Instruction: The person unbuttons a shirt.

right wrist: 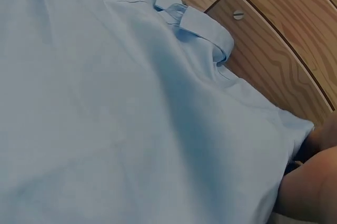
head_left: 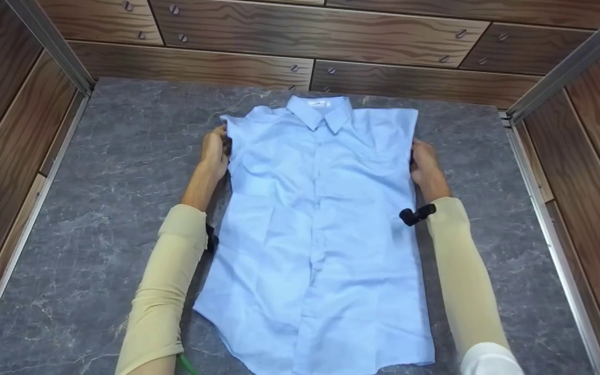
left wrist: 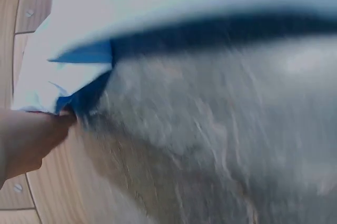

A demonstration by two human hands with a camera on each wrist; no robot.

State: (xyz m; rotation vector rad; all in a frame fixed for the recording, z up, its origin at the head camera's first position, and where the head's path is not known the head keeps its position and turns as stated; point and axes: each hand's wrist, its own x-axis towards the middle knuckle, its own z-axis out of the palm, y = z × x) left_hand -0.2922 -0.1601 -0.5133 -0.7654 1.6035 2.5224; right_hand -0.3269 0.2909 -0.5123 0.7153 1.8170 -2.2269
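A light blue button-up shirt lies front side up, its collar toward the back wall and its hem toward me. No sleeves show beyond its sides. At the shirt's left side, just below the shoulder, my left hand grips the edge; in the left wrist view the cloth bunches at its fingertips. My right hand holds the opposite edge, below the right shoulder. Fingers of that hand are partly hidden by the cloth, though the right wrist view shows the thumb side against the shirt edge.
The shirt lies on a dark grey marbled tabletop. Wood-patterned panels stand at the back and both sides, with metal rails along the corners. A black wrist camera overhangs the shirt's right edge. A green cable shows beside the left forearm.
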